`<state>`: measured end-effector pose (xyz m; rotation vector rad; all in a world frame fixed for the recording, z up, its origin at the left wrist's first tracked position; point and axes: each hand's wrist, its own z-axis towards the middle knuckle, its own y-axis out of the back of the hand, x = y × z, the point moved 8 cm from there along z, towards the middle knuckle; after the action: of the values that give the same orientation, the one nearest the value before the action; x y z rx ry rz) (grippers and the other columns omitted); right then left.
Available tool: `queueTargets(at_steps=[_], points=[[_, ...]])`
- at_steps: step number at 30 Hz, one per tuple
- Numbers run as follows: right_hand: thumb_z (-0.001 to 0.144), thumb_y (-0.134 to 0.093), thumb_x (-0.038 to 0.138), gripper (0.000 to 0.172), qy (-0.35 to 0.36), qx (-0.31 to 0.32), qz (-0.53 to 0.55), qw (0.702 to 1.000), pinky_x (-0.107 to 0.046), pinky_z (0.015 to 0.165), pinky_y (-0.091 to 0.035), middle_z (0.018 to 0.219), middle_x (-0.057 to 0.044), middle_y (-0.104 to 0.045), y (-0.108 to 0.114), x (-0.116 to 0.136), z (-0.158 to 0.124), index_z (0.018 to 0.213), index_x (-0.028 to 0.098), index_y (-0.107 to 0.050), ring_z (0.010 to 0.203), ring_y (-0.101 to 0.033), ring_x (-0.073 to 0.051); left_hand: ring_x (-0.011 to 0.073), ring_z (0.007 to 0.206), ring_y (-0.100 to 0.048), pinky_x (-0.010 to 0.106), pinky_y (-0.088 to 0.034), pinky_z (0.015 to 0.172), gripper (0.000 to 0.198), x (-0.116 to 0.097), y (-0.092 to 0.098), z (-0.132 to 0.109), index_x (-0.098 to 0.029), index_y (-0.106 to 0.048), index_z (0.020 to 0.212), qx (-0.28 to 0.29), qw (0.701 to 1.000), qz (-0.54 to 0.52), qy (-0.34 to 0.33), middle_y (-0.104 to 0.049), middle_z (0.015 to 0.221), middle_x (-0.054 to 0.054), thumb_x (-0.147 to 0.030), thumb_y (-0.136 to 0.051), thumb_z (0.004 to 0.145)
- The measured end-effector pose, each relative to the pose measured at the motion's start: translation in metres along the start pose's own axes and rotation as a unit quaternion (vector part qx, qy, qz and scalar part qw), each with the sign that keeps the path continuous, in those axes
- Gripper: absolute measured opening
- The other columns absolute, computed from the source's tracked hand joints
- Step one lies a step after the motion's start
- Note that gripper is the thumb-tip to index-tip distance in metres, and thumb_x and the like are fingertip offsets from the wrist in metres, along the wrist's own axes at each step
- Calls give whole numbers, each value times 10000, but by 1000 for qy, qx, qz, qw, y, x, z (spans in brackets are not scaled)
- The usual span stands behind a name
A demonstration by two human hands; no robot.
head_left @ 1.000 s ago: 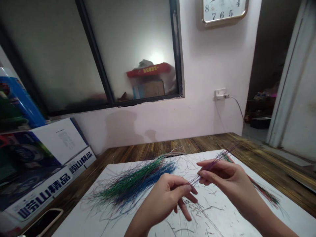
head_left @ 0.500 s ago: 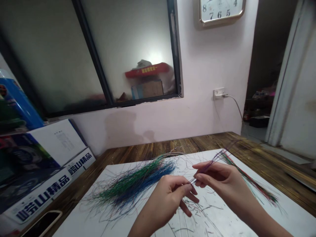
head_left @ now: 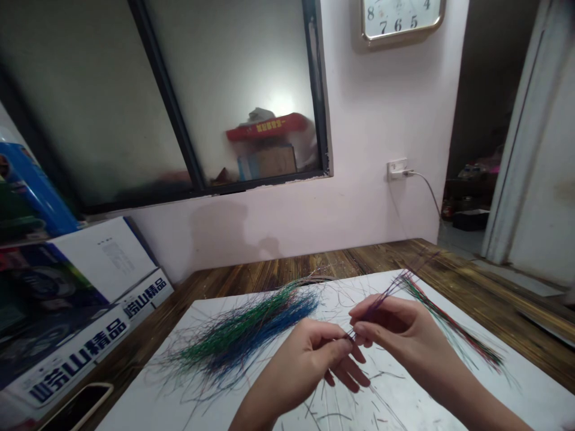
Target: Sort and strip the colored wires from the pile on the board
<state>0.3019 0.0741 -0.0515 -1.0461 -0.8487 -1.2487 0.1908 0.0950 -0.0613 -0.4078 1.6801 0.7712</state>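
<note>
Thin purple wires (head_left: 389, 290) run through my right hand (head_left: 395, 326), pinched between thumb and fingers, their long ends pointing up to the right. My left hand (head_left: 317, 356) grips the other end of these wires between thumb and index finger, its remaining fingers loosely spread below. The two hands nearly touch above the white board (head_left: 148, 383). Left of them lies a loose pile of green wires (head_left: 238, 329) beside blue wires (head_left: 269, 329). Behind my right hand rests a narrower bundle of red, green and dark wires (head_left: 462, 329).
Short wire offcuts (head_left: 332, 415) are scattered over the board under my hands. The board lies on a brown wooden table (head_left: 359, 258). At the left are a phone (head_left: 76, 408) and printed cartons (head_left: 85, 353). A wall socket (head_left: 397, 170) holds a plugged-in cable.
My left hand has shifted slightly right, closer to the right fingertips, and its lower fingers have stretched out. Both hands still hold the purple wires.
</note>
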Motion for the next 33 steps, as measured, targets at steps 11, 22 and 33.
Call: queueTargets(at_steps=[11, 22, 33], points=[[758, -658, 122, 87, 7, 46, 5, 999, -191, 523, -451, 625, 32, -583, -6, -7, 3, 711, 170, -602, 576, -571, -88, 143, 563, -642, 203, -351, 480, 300, 3, -8, 1, -128, -580, 711, 36, 999, -6, 9, -706, 685, 122, -325, -418, 869], [829, -643, 216, 48, 63, 32, 9, 997, -163, 615, -487, 701, 20, -598, 7, 6, 2, 789, 197, -659, 654, -584, -77, 137, 564, -636, 219, -386, 527, 267, -2, 0, -4, -133, -579, 665, 31, 999, 8, 18, -684, 630, 79, -226, -422, 859], [810, -564, 58, 197, 156, 63, -52, 984, -246, 594, -472, 712, 1, -608, -7, 19, -5, 777, 203, -692, 672, -586, -129, 133, 640, -641, 233, -452, 618, 215, -7, 2, 2, -129, -643, 792, 18, 999, -31, -40, -701, 680, 67, -260, -497, 879]])
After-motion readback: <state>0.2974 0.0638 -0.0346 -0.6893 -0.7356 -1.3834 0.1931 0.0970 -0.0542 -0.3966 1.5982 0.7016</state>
